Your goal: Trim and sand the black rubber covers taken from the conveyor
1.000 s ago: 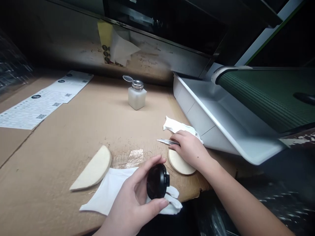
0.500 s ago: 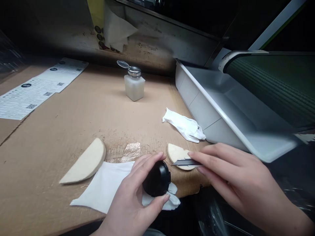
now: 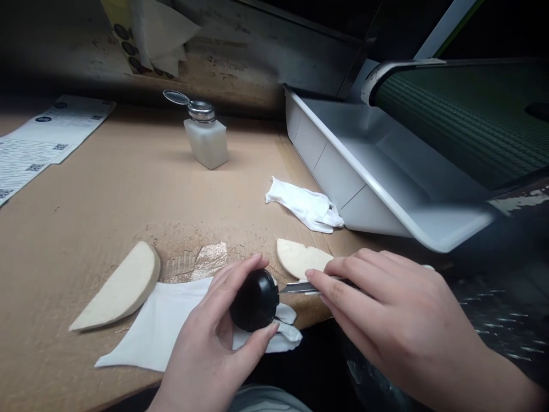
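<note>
Between thumb and fingers, my left hand (image 3: 214,337) grips a round black plastic part (image 3: 254,300) by its rim, above the cardboard's front edge. My right hand (image 3: 386,309) is closed on a utility knife (image 3: 298,288), its blade pointing left. The blade tip is at the part's right edge, by a small notch; I cannot tell whether it touches. Under my left hand lies a white glove (image 3: 158,326), partly covered. One cream half-round pad (image 3: 120,286) rests to the left, and another cream pad (image 3: 300,256) lies behind the knife.
A square bottle (image 3: 208,140) with its metal lid flipped up stands at the back. Another white glove (image 3: 302,203) lies beside the grey tray (image 3: 343,154) on the right. Printed label sheets (image 3: 51,131) are at the far left. Behind the tray is a green conveyor belt (image 3: 463,109).
The knife has come left toward the black part, and its tip is now at the part's edge. The whole view has shifted, so the table things appear further left.
</note>
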Action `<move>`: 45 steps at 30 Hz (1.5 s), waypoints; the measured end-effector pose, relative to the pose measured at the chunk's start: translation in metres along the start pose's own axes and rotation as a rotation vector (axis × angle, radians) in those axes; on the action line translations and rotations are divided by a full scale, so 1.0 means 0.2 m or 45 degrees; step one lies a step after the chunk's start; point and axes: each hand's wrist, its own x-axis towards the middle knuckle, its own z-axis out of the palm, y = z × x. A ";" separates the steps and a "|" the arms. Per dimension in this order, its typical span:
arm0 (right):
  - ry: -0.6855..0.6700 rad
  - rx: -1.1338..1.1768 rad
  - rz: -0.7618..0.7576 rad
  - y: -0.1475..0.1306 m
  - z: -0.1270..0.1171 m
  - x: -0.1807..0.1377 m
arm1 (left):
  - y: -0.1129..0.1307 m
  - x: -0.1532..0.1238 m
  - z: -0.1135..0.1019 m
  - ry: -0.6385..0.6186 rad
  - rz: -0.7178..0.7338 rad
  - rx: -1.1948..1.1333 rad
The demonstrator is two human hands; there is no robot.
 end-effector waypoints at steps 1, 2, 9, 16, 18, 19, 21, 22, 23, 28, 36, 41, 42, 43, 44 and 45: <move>0.000 -0.012 -0.005 0.00 0.00 0.00 | 0.00 0.00 0.00 0.005 -0.005 -0.008; 0.002 -0.019 -0.009 0.00 -0.01 0.00 | 0.00 0.00 0.00 0.014 -0.010 -0.017; 0.004 -0.049 -0.046 0.00 -0.02 0.02 | 0.01 0.01 0.01 0.041 -0.022 -0.018; 0.008 -0.063 -0.046 -0.01 -0.03 0.03 | 0.00 0.01 0.01 0.015 0.007 0.056; 0.006 -0.066 -0.049 -0.01 -0.02 0.03 | 0.00 0.01 0.01 0.020 0.003 0.049; 0.003 -0.070 -0.049 -0.01 -0.02 0.03 | 0.01 0.01 0.01 0.020 0.005 0.045; 0.000 -0.078 -0.049 -0.01 -0.02 0.04 | 0.01 0.01 0.01 0.016 0.009 0.039; 0.001 -0.083 -0.048 -0.01 -0.02 0.04 | 0.01 0.01 0.01 0.012 0.010 0.037; 0.002 -0.086 -0.049 -0.01 -0.02 0.04 | 0.01 0.01 0.01 0.010 0.009 0.037; 0.034 -0.088 -0.059 -0.01 -0.03 0.04 | 0.01 0.00 0.01 0.006 0.015 0.046; 0.038 -0.096 -0.033 -0.01 -0.03 0.04 | 0.01 0.00 0.00 -0.022 0.029 0.125; 0.025 -0.071 -0.045 -0.02 -0.04 0.03 | 0.01 0.01 0.01 0.012 0.013 0.102; 0.020 -0.067 -0.046 -0.02 -0.04 0.03 | 0.02 0.01 0.01 0.018 0.006 0.092; 0.017 -0.066 -0.047 -0.02 -0.04 0.03 | 0.02 0.01 0.02 0.022 -0.002 0.081; 0.016 -0.067 -0.046 -0.01 -0.04 0.03 | 0.01 0.01 0.02 0.024 -0.009 0.071; 0.014 -0.068 -0.046 -0.01 -0.04 0.03 | 0.01 0.01 0.02 0.022 -0.014 0.061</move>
